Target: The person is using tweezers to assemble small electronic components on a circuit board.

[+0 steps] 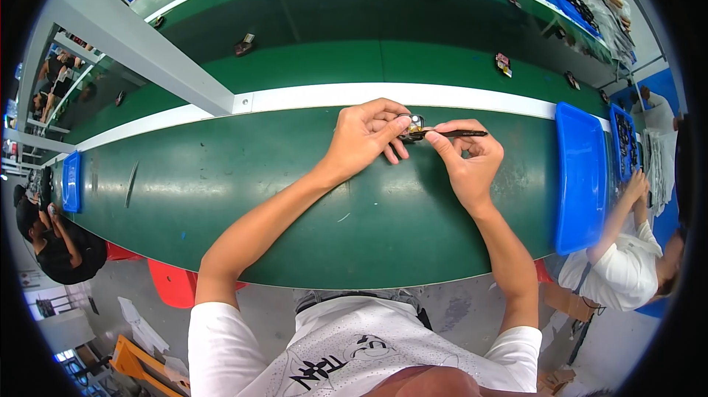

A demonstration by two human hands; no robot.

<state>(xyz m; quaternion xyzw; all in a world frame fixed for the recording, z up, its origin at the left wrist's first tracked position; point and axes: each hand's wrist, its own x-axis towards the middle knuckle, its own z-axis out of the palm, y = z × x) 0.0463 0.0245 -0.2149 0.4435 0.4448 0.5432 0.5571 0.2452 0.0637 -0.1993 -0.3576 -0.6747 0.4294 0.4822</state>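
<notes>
On the green work table (221, 176), the left hand (361, 139) pinches a small dark-and-metal part (413, 126) near the white strip. The right hand (464, 157) grips thin black tweezers (461, 133), tip at the part: seemingly a fitting step needing steady aim. A blue plastic tray (579, 176) sits right, well apart.

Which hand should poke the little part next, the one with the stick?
Probably the right hand. It pinches the thin dark tool, whose tip touches the small part. The left hand grips that part over the green table.
</notes>
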